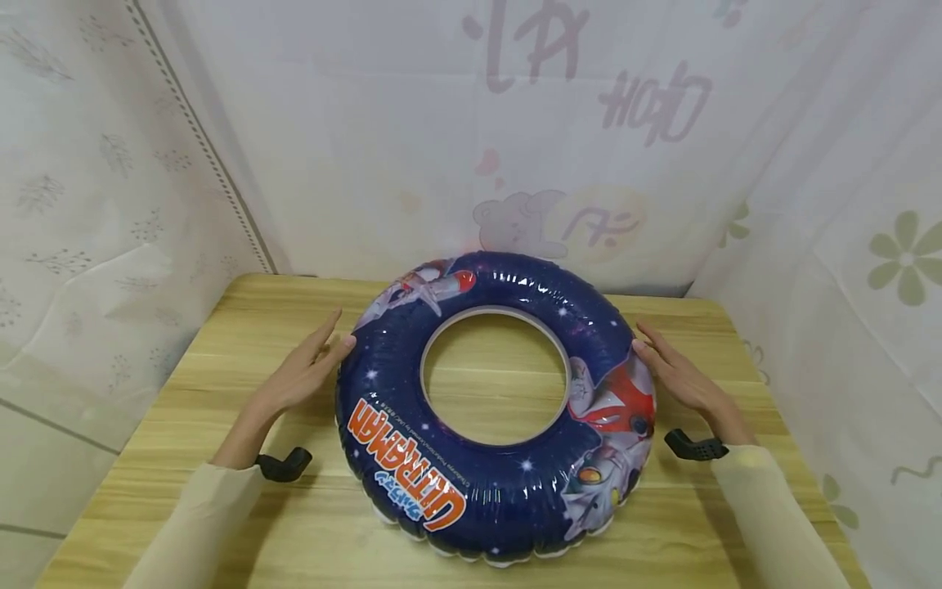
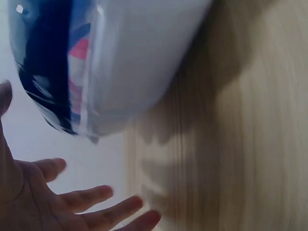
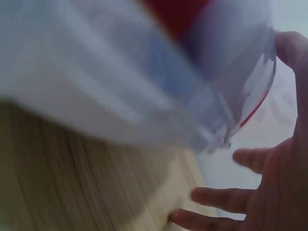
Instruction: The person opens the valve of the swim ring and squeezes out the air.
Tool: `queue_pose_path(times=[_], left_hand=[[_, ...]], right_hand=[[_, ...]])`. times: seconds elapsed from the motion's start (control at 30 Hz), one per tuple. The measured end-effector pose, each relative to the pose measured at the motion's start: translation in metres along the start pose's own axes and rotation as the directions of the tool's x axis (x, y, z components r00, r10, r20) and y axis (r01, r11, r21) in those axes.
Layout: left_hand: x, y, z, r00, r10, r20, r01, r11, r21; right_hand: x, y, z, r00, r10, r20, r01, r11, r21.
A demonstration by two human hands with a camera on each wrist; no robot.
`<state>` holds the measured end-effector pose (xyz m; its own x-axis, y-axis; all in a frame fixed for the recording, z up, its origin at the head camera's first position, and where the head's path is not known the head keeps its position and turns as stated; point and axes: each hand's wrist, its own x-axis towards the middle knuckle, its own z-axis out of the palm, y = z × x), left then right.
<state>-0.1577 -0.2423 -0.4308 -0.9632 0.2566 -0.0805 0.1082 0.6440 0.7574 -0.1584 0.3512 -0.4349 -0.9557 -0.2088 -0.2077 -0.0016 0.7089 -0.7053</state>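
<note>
An inflated swim ring [image 1: 486, 499], dark blue with orange ULTRAMAN lettering and red-and-silver figures, lies between the two hands over the table. Its white underside [image 2: 134, 57] shows in the left wrist view. At the ring's left side is my left hand [image 1: 305, 372], thumb at the edge in the head view and the other fingers spread straight. Across from it, my right hand [image 1: 677, 372] has its thumb against the ring's right side. In the right wrist view that hand's other fingers [image 3: 226, 199] extend apart from the vinyl.
The wooden table [image 1: 221, 360] ends at a printed white cloth backdrop [image 1: 368, 164] behind, with more cloth at both sides. Black wrist-worn pieces [image 1: 285, 465] sit at each sleeve cuff. Through the ring's hole, table surface is visible.
</note>
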Motion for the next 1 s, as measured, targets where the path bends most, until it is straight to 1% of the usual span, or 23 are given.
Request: queue_pose_path(times=[0.13,0.17,0.23,0.3,0.37,0.4,0.53,0.77,1.0], left_hand=[[-0.005,0.005,0.004,0.996,-0.084,0.042,0.087,0.995,-0.055],[-0.005,0.005,0.005,0.993,-0.099,0.059,0.104,0.991,-0.085],[-0.005,0.005,0.007,0.988,-0.118,0.1,0.133,0.978,-0.164],[-0.005,0.005,0.009,0.984,-0.123,0.131,0.151,0.961,-0.231],[-0.005,0.005,0.01,0.98,-0.132,0.148,0.17,0.943,-0.286],[-0.005,0.005,0.011,0.98,-0.133,0.145,0.172,0.939,-0.299],[-0.004,0.008,0.009,0.986,-0.124,0.111,0.152,0.944,-0.292],[-0.001,0.019,0.001,0.997,-0.059,0.051,0.07,0.963,-0.259],[-0.001,0.029,-0.007,0.999,-0.029,-0.021,0.022,0.961,-0.276]], right_hand=[[-0.002,-0.002,0.002,0.998,0.012,0.055,-0.018,0.994,0.111],[-0.002,-0.003,0.002,0.998,0.024,0.066,-0.032,0.991,0.128],[-0.001,-0.004,0.003,0.995,0.045,0.089,-0.059,0.986,0.159],[-0.001,-0.006,0.004,0.993,0.068,0.101,-0.085,0.981,0.176],[0.0,-0.008,0.004,0.991,0.085,0.102,-0.103,0.977,0.187],[0.0,-0.008,0.004,0.991,0.083,0.103,-0.101,0.977,0.19],[-0.001,-0.011,0.002,0.993,0.08,0.086,-0.096,0.975,0.202],[-0.009,-0.018,-0.011,0.997,0.061,0.038,-0.067,0.982,0.178],[-0.017,-0.03,-0.022,1.0,-0.004,-0.014,0.007,0.978,0.21]])
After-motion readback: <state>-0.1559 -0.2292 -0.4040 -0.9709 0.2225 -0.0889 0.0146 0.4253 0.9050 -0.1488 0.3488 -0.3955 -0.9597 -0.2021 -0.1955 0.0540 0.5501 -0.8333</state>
